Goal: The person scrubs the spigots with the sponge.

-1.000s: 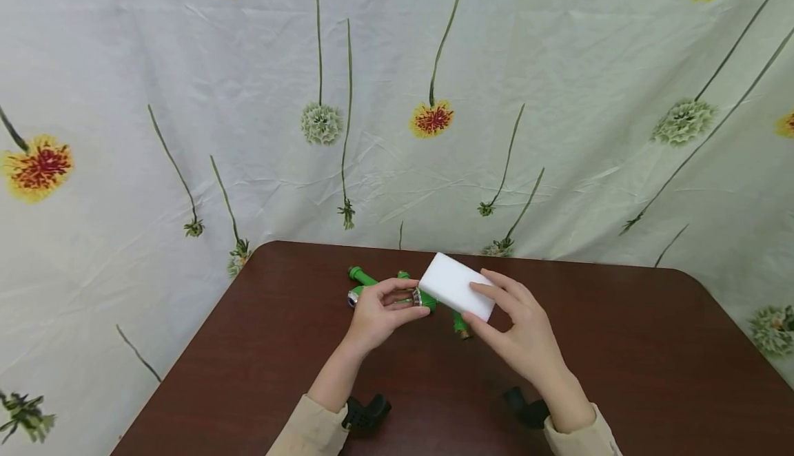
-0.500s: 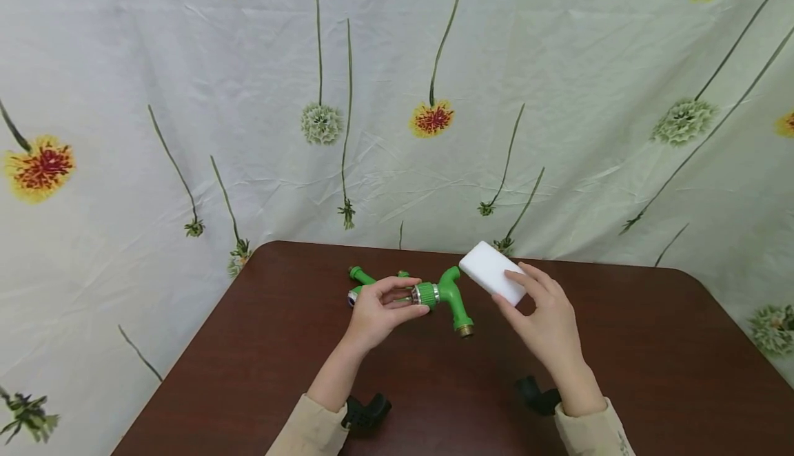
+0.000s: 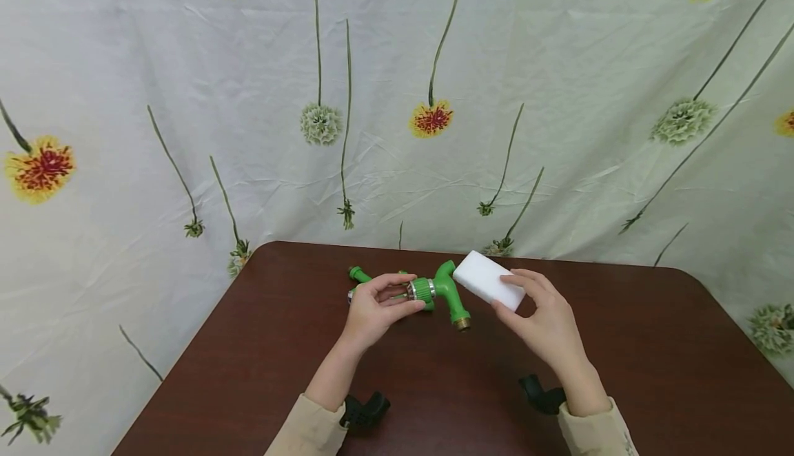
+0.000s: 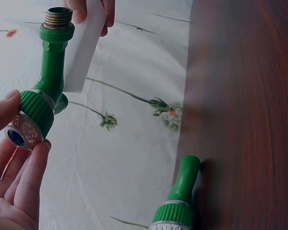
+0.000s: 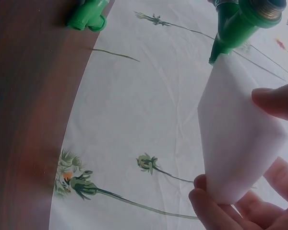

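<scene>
My left hand (image 3: 374,308) pinches a green faucet (image 3: 451,295) by its ribbed collar, raised above the table. A brass threaded end (image 4: 57,18) on the faucet points up in the left wrist view. In my right hand (image 3: 547,318) is a white sponge block (image 3: 489,279), gripped between thumb and fingers. The sponge's near corner lies at the faucet's spout in the head view; whether they touch I cannot tell. A second green faucet (image 4: 176,201) lies on the table behind the left hand, partly hidden by it.
The dark brown wooden table (image 3: 633,346) has rounded far corners. A white floral cloth (image 3: 384,167) hangs behind its far edge. Black wrist mounts (image 3: 367,411) sit at both wrists, above the tabletop.
The sponge first covered much of the held faucet, moved off to the right, then came back slightly left and down beside the spout. My left hand keeps its grip, shifting slightly.
</scene>
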`<state>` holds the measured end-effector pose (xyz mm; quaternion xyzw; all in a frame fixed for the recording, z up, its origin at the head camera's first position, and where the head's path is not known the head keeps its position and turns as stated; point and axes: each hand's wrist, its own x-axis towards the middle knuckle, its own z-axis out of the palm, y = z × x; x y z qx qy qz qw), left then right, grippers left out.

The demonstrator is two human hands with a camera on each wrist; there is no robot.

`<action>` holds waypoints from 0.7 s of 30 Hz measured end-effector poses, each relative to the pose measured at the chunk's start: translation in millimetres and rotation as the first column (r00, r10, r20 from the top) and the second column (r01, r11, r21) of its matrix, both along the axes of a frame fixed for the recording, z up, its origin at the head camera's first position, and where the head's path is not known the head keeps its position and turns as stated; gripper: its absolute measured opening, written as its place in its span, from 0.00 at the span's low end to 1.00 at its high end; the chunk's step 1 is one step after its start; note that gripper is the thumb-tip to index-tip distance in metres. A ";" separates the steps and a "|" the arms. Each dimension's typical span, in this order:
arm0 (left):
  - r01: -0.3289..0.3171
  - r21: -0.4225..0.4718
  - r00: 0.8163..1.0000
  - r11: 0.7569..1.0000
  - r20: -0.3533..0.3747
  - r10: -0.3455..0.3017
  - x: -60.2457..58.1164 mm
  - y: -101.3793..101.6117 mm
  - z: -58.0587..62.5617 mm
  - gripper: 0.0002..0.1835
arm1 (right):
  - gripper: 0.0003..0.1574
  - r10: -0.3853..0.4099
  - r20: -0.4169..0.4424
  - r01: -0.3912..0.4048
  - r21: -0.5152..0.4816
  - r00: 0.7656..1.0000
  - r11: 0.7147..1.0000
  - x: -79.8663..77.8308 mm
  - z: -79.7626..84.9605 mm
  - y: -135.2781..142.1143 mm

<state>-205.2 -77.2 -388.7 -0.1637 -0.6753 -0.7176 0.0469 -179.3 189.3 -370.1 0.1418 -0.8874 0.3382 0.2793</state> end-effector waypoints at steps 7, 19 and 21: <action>0.005 0.022 1.000 1.000 -0.012 -0.004 -0.3 -1.2 1.1 0.23 | 0.23 0.032 0.096 -0.028 -0.042 0.995 0.999 3.3 3.4 -3.1; 0.015 -0.013 1.000 1.000 -0.009 -0.015 1.0 -1.3 1.4 0.21 | 0.23 0.060 0.030 -0.058 -0.070 0.998 0.996 5.5 5.9 -5.5; 0.022 -0.012 1.000 1.000 -0.007 -0.022 0.8 -1.6 0.8 0.21 | 0.23 0.063 0.030 -0.061 -0.070 0.998 0.996 5.8 6.4 -6.2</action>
